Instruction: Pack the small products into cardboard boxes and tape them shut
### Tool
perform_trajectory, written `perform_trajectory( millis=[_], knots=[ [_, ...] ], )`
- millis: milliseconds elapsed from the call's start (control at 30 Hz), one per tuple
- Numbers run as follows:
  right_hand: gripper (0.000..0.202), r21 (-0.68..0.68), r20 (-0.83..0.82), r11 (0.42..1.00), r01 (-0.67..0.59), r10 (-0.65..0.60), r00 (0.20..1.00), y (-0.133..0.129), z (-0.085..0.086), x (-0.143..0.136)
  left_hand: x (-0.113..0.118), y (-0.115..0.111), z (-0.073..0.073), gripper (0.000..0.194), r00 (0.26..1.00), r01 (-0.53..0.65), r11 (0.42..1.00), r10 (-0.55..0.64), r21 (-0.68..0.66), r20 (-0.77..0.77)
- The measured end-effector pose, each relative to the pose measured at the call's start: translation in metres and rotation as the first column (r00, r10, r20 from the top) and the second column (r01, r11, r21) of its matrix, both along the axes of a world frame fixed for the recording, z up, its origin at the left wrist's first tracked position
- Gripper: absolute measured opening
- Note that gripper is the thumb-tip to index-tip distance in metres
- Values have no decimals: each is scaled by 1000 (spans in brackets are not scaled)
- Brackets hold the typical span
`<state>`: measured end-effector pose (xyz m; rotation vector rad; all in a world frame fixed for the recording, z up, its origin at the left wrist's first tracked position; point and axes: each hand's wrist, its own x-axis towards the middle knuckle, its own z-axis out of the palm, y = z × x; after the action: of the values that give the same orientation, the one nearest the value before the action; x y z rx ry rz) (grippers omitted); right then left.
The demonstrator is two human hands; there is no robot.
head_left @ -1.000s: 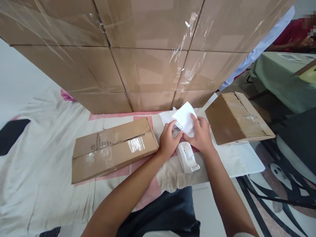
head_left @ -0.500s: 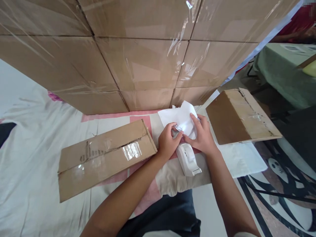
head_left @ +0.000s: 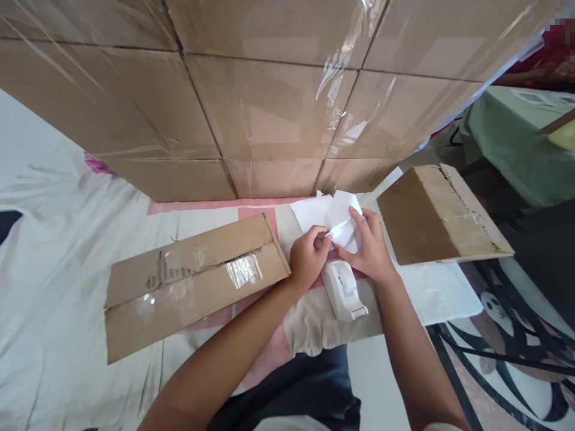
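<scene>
While the left hand pinches the lower edge of the folded white paper sheet, just right of frame centre, the right hand grips its right side. Printed outlines, visible earlier, now hidden: folding apparently advancing.

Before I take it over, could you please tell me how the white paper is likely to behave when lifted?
The white paper should be floppy, since it bends and creases near the fingers. It is probably light, as it looks thin. It might crumple if gripped hard, given those creases.
</scene>
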<state>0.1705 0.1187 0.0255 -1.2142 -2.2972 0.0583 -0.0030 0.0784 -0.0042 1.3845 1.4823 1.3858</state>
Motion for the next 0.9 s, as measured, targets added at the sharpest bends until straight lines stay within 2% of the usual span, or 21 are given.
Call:
perform_trajectory(
  millis=[200, 367, 500, 600, 700, 767, 900],
  knots=[
    [88, -24, 2, 1000, 3, -3, 1000, 0, -2, 1, -1, 3, -3, 11, 1000, -3, 999, 4, 34, -5],
    [84, 48, 69, 994, 101, -105, 992, -2, -2, -4, -1, 3, -3, 16, 1000, 15, 999, -16, 42, 23],
    [66, 196, 34, 969, 152, -161, 986, -4, -1, -8, -2, 2, -2, 15, 997, 24, 999, -26, 34, 69],
    [57, 246, 11, 957, 156, -164, 986, -4, 0, -8, -2, 1, -2, 13, 992, 32, 999, -35, 32, 120],
    [50, 263, 3, 952, 157, -163, 987, -5, 1, -7, -1, 2, -1, 10, 985, 42, 999, -47, 33, 166],
    [38, 253, 5, 959, 128, -134, 991, -6, 3, -7, 0, 2, -1, 7, 980, 51, 998, -57, 37, 188],
    [18, 149, 31, 987, 65, -71, 997, -10, 4, -11, 1, 2, 0, 5, 976, 78, 996, -86, 49, 202]
  ],
)
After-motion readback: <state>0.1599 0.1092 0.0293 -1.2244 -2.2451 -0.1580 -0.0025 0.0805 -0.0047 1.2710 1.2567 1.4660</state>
